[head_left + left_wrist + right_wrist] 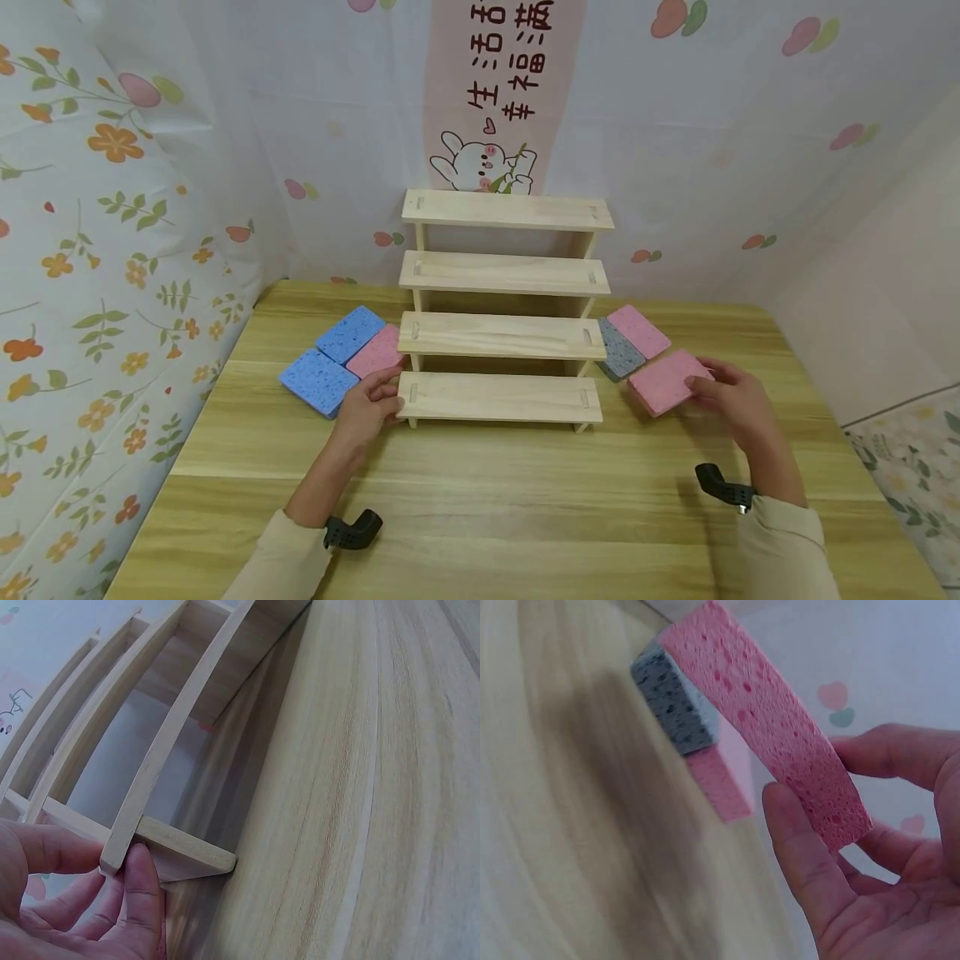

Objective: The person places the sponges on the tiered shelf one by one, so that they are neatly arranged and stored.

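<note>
A stepped wooden shelf [501, 397] with several pale boards stands in the middle of the table. My left hand [369, 408] pinches the left end of its lowest board [129, 825] between thumb and fingers. On the right, my right hand [738, 400] holds a pink sponge [670, 382] by its outer end. In the right wrist view, the thumb lies on one face of that sponge [757, 712] and the fingers are behind it. Behind it lie a grey sponge [619, 350] and another pink sponge [640, 331], side by side.
Left of the shelf, two blue sponges [320, 382] lie against a pink sponge [377, 352], near the left hand. The wooden table [495, 508] reaches back to a wall hung with patterned cloth [330, 125]. A camera [352, 530] is strapped on each wrist.
</note>
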`<state>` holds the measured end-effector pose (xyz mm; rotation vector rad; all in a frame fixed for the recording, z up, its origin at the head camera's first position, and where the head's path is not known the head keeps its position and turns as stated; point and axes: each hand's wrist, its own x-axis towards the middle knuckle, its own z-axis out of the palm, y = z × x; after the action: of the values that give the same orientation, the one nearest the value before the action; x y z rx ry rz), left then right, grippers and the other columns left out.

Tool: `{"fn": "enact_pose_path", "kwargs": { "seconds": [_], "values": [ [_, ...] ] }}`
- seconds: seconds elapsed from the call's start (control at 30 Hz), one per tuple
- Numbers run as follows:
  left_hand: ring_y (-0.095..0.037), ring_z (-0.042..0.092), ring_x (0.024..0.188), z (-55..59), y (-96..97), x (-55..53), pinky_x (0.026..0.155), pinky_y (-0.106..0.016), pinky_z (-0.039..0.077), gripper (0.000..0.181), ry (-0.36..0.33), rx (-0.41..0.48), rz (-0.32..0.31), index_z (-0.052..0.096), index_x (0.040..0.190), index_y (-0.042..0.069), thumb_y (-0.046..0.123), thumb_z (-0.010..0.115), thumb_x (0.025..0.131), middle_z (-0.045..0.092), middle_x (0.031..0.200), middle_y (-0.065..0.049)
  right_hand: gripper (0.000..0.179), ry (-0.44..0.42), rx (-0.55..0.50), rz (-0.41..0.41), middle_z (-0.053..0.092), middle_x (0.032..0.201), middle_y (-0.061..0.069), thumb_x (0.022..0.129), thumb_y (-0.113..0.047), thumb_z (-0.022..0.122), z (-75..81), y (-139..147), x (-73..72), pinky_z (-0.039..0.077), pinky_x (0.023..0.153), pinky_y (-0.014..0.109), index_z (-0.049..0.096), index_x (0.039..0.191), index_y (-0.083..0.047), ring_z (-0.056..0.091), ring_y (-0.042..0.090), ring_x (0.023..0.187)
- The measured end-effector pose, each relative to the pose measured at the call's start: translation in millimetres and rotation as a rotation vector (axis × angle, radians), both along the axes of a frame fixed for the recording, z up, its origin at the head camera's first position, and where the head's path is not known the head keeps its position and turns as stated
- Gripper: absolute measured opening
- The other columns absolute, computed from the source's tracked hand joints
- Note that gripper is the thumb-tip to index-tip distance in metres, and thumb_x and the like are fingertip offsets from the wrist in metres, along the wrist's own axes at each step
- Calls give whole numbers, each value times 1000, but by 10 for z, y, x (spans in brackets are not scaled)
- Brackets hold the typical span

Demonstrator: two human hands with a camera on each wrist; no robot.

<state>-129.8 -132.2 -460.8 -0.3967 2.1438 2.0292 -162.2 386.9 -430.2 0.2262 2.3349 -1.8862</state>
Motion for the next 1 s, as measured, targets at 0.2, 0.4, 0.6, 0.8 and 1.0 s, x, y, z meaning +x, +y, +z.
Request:
{"fn": "enact_pose_path", "kwargs": {
  "seconds": [0.2, 0.4, 0.6, 0.8, 1.0],
  "values": [
    [-11, 59, 79, 12, -9, -9, 65, -23, 53, 53, -18, 18, 4, 49, 140, 1, -8, 57, 89, 62, 104, -15, 69, 31, 21, 78, 54, 109, -6, 95, -13, 64, 143, -32, 3, 58, 77, 26, 25, 147, 10, 65, 5, 86],
    [-11, 59, 78, 12, -21, -31, 65, -23, 54, 53, -28, 45, -6, 48, 140, 0, -9, 57, 89, 62, 100, -12, 67, 25, 176, 160, 45, 119, 4, 98, -21, 58, 281, -86, -5, 56, 79, 23, 25, 151, 1, 62, 4, 91],
    [-12, 59, 78, 9, -40, -43, 65, -24, 53, 53, -40, 71, -16, 47, 141, 0, -9, 56, 89, 61, 99, -10, 69, 1, 149, 229, 41, 124, 7, 98, -17, 58, 386, -133, -47, 56, 80, 23, 21, 156, -10, 60, 8, 94],
    [-11, 59, 77, 13, -48, -57, 65, -24, 54, 54, -39, 73, -22, 46, 141, -1, -9, 56, 89, 61, 99, -10, 63, -14, 126, 291, 42, 123, 4, 98, -14, 57, 457, -167, -110, 57, 82, 27, 27, 153, -15, 60, 10, 96],
    [-11, 59, 78, 0, -46, -58, 65, -24, 54, 54, -39, 81, -27, 46, 141, -1, -9, 56, 88, 60, 99, -9, 53, 7, 38, 359, 46, 120, 6, 97, -6, 56, 592, -266, -168, 57, 79, 28, 34, 145, -13, 62, 13, 93]
  ]
}}
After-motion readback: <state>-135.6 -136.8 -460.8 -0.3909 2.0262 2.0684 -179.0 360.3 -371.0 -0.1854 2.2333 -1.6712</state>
